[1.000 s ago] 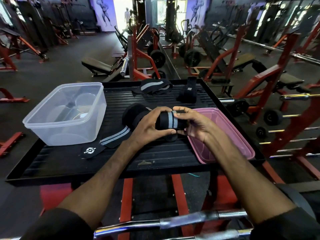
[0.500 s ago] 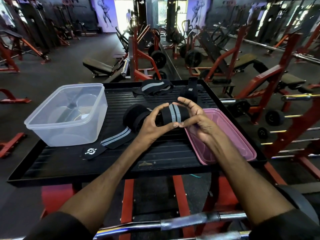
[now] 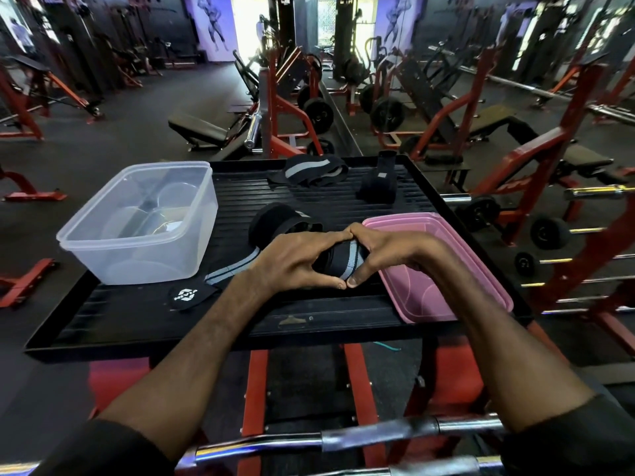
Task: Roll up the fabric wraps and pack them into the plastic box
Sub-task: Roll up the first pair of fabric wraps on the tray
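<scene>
A black fabric wrap with a grey stripe (image 3: pixel 340 261) is partly rolled and held between my left hand (image 3: pixel 292 262) and my right hand (image 3: pixel 388 250), thumbs and fingertips meeting around the roll. Its loose tail (image 3: pixel 228 271) runs left over the black tray (image 3: pixel 137 321) to a logo tab (image 3: pixel 187 296). The clear plastic box (image 3: pixel 144 221) stands at the tray's left, with no wraps in it. Another loose wrap (image 3: pixel 309 170) and a rolled black wrap (image 3: pixel 378 185) lie at the tray's far side.
A pink lid (image 3: pixel 443 269) lies on the tray's right, just beside my right hand. A chrome bar (image 3: pixel 343 438) crosses below my forearms. Red gym machines and benches stand around and behind the tray.
Both hands lowered the roll toward the tray and closed round it, thumbs now touching underneath. The roll has turned a little more.
</scene>
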